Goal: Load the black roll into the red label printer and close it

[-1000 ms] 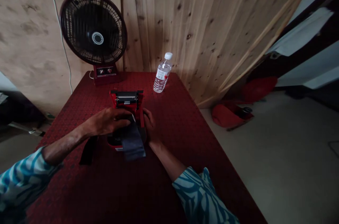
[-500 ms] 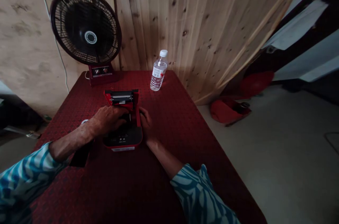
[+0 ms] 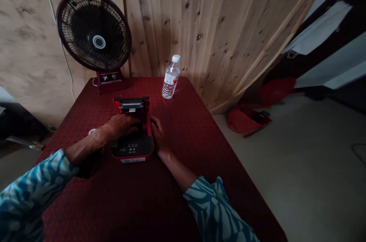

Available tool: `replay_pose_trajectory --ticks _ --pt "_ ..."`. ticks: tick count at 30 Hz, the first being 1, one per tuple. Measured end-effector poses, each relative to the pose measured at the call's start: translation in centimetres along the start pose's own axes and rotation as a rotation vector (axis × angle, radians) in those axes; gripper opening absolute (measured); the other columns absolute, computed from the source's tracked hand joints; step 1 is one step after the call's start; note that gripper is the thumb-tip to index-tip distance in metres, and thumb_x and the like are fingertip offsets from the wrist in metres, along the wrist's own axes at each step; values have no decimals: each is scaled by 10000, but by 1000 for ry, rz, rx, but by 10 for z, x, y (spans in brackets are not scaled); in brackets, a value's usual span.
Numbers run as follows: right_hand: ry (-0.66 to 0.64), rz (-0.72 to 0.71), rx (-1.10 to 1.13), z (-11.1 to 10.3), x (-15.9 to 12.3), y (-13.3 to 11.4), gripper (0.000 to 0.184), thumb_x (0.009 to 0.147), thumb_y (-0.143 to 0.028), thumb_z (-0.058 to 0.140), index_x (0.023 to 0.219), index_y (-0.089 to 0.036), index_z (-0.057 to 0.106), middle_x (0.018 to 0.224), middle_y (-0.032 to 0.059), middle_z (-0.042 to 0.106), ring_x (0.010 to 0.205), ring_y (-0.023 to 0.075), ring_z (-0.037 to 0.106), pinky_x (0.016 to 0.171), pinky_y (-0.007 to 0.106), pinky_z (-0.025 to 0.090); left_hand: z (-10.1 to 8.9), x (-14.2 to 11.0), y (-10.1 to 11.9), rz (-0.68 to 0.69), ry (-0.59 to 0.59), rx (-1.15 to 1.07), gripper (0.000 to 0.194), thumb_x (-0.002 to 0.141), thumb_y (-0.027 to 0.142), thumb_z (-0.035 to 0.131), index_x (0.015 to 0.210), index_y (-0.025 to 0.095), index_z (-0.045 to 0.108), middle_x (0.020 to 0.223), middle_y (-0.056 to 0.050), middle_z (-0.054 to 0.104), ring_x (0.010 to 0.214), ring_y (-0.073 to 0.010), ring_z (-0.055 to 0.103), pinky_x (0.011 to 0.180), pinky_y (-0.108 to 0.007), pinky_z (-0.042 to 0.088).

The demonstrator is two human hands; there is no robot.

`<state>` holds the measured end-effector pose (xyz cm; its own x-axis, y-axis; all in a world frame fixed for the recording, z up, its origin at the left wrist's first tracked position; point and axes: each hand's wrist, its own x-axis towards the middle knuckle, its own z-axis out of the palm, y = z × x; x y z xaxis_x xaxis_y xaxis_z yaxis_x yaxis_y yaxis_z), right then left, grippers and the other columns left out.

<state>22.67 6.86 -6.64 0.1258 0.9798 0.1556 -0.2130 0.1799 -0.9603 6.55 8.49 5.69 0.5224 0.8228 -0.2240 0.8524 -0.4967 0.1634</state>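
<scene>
A small red and black label printer (image 3: 133,148) stands on the table with its lid raised, showing a roller and metal bar at the top. My left hand (image 3: 121,125) reaches into its open compartment from the left. The fingers curl down there, and the dark interior hides their tips and whatever they hold. Against the printer's right wall, my right hand (image 3: 158,133) is closed on the side, steadying it. Under my left forearm lies a dark flat object, mostly covered. A white ring-shaped thing (image 3: 92,132) peeks out behind the left wrist.
A dark red fan (image 3: 94,30) stands at the table's back left. Behind the printer is a clear water bottle (image 3: 170,78) with a white cap. The table (image 3: 183,127) has a red patterned cover and meets a wooden wall. On the floor right sits a red container (image 3: 241,120).
My left hand and forearm have shifted slightly right, deeper over the compartment, uncovering more of the printer's button panel. The right hand and the printer stay in place.
</scene>
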Motion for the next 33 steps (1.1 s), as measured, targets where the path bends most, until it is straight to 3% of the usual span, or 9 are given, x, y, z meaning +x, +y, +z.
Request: replay_pose_trajectory --ticks 5,9,14,20,25,33 --pt "-7 23 1 1 0 1 323 849 -403 530 1103 -251 659 1157 31 694 1118 201 608 1007 365 451 -11 -42 -11 53 95 -290 366 928 427 527 1192 232 687 1176 -60 723 1028 -235 681 902 -324 500" --pt "19 24 8 1 1 6 326 836 -403 534 1093 -245 660 1156 34 698 1112 208 611 1004 375 452 1 -62 -10 133 123 -303 349 919 420 545 1168 236 705 1131 -71 739 1008 -234 686 915 -343 490" --pt "8 34 12 1 1 8 342 835 -426 538 1102 -248 656 1160 32 700 1110 209 614 993 370 458 15 -57 -9 161 180 -310 282 933 354 513 1057 247 743 1020 -38 764 926 -201 697 828 -291 511" --pt "-6 28 -16 0 0 5 338 844 -414 522 1113 -257 653 1175 34 693 1122 208 610 997 372 454 7 -52 -6 32 83 -421 274 915 358 517 983 224 746 947 -12 770 814 -174 701 717 -255 489" --pt "12 23 -14 1 1 4 328 830 -399 521 1088 -251 658 1151 38 698 1107 210 612 994 378 453 1 -45 2 42 50 -315 288 915 329 499 1007 209 744 1028 -38 762 893 -200 695 775 -279 481" --pt "15 23 -18 1 -1 -3 321 831 -389 521 1087 -252 660 1148 34 700 1101 201 612 987 365 464 5 -33 0 94 49 -222 259 924 278 461 886 202 707 868 -30 742 735 -159 660 670 -250 450"
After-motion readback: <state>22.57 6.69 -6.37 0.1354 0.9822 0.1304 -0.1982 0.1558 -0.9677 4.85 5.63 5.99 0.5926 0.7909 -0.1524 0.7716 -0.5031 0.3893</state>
